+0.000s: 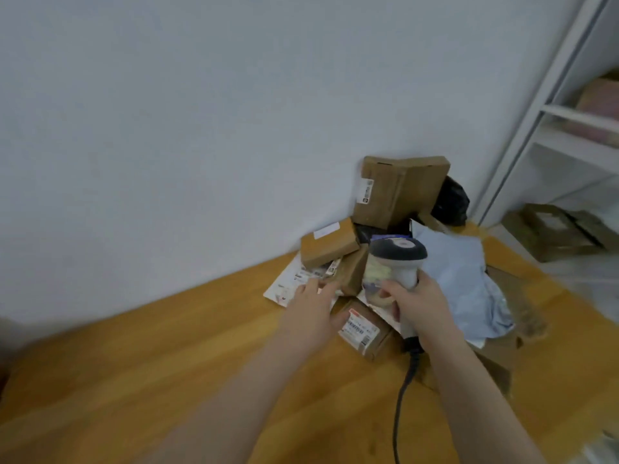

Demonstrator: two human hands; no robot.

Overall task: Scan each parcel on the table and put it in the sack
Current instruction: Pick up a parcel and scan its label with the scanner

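Observation:
A heap of parcels lies on the wooden table [174,356] against the wall. It holds a tall brown box [385,192], a flat brown box [330,246], a small labelled box [363,331], a white mailer [291,279] and a pale blue bag [465,279]. My right hand [418,306] grips a grey and white barcode scanner [398,259], its head over the heap. My left hand [311,306] reaches with straight fingers over the white mailer, beside the small labelled box. No sack is in view.
A black cable [403,396] runs from the scanner toward me. A black bag [450,200] sits behind the tall box. White shelving [549,128] stands at the right, with brown boxes [552,229] on its low shelf. A white wall is behind the table.

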